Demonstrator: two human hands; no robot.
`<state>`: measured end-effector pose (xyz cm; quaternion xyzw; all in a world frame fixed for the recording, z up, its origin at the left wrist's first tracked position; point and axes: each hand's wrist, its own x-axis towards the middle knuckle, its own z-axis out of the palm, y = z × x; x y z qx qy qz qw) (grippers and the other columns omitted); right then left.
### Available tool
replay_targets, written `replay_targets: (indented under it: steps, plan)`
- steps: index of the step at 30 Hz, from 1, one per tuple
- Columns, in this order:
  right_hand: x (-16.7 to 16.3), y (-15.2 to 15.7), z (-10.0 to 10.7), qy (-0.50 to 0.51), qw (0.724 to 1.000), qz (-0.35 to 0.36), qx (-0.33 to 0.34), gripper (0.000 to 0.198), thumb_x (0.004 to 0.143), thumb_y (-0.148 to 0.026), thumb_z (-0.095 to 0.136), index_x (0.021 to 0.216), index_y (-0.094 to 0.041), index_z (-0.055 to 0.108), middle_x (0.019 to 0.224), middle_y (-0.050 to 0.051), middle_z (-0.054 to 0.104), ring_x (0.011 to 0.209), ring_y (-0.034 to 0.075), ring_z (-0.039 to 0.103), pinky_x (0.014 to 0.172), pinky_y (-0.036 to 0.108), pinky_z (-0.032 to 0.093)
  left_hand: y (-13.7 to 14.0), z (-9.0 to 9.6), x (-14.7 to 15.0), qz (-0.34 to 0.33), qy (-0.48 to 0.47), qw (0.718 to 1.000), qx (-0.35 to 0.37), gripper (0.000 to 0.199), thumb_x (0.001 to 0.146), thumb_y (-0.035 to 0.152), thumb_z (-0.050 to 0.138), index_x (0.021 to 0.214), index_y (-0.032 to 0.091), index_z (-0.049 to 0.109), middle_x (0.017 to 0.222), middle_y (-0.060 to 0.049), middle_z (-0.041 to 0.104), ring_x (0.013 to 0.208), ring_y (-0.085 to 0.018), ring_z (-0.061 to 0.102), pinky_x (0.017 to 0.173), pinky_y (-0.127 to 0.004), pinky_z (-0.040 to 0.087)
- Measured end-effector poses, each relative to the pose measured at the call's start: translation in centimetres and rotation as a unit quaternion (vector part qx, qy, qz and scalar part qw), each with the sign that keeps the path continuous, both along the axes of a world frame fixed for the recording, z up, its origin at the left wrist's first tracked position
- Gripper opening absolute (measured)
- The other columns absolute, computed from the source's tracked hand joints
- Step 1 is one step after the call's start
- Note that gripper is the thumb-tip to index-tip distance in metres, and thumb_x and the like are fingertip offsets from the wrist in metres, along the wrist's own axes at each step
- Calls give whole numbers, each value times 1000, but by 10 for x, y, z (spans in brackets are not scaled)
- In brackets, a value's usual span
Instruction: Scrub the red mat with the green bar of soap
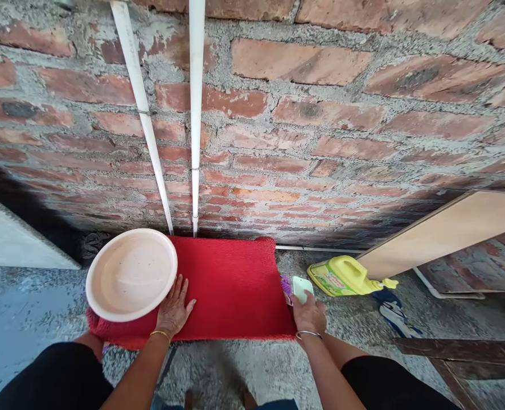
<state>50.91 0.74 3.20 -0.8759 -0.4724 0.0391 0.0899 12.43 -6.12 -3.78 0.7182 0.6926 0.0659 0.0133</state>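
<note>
My left hand (175, 307) lies flat on the red cloth (230, 285), fingers stretched out and slightly apart, its fingertips by the rim of a pale pink basin (132, 273). The basin rests on the left part of the cloth and looks to hold a little clear liquid. Just past the cloth's right edge, my right hand (310, 316) is closed around the lower end of a pale green bar of soap (302, 286). Something purple (286, 285) shows partly behind the soap. The cloth is spread across a low support that it covers.
A yellow detergent bottle (340, 275) lies on its side on the floor at the right, near a leaning board (444, 228) and a blue and white shoe (397, 316). White pipes (196, 114) run down the brick wall (295, 125). A dark wooden frame (461, 350) stands lower right.
</note>
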Motion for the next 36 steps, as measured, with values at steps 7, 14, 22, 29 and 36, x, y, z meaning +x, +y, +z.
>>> replay_targets:
  steps: [7, 14, 22, 29, 36]
  plan:
    - [-163, -33, -17, 62, 935, 348, 20, 44, 83, -42, 58, 123, -25, 60, 113, 10, 59, 100, 25, 56, 90, 38, 43, 0, 4, 0, 2, 17, 1000, 7, 60, 90, 48, 40, 142, 17, 44, 152, -11, 38, 141, -28, 30, 113, -46, 32]
    - [-132, -45, -27, 21, 944, 328, -18, 43, 82, -38, 60, 124, -27, 61, 113, 11, 59, 96, 24, 57, 86, 36, 43, -1, 4, 2, 4, 10, 1000, 11, 60, 90, 48, 39, 141, 17, 45, 152, -11, 37, 142, -28, 28, 114, -46, 30]
    - [-8, -46, -15, 14, 999, 29, -12, 56, 83, -52, 53, 125, -15, 58, 94, 12, 57, 71, 22, 56, 66, 36, 45, 0, 4, 0, 2, 5, 1000, 2, 61, 90, 49, 41, 141, 16, 44, 152, -12, 37, 142, -29, 30, 113, -47, 32]
    - [-144, -105, -45, 58, 940, 337, 12, 45, 82, -42, 58, 125, -29, 59, 116, 9, 58, 99, 24, 57, 90, 37, 45, -1, 12, -1, -2, 4, 1000, -4, 61, 91, 48, 39, 142, 15, 44, 152, -13, 36, 141, -29, 30, 111, -46, 34]
    - [-39, -101, -31, -3, 989, 142, -41, 46, 81, -43, 56, 122, -24, 62, 100, 11, 61, 77, 23, 60, 70, 36, 47, 0, 13, -2, -4, -9, 1000, -20, 62, 91, 49, 40, 142, 13, 43, 152, -14, 35, 141, -29, 30, 111, -47, 34]
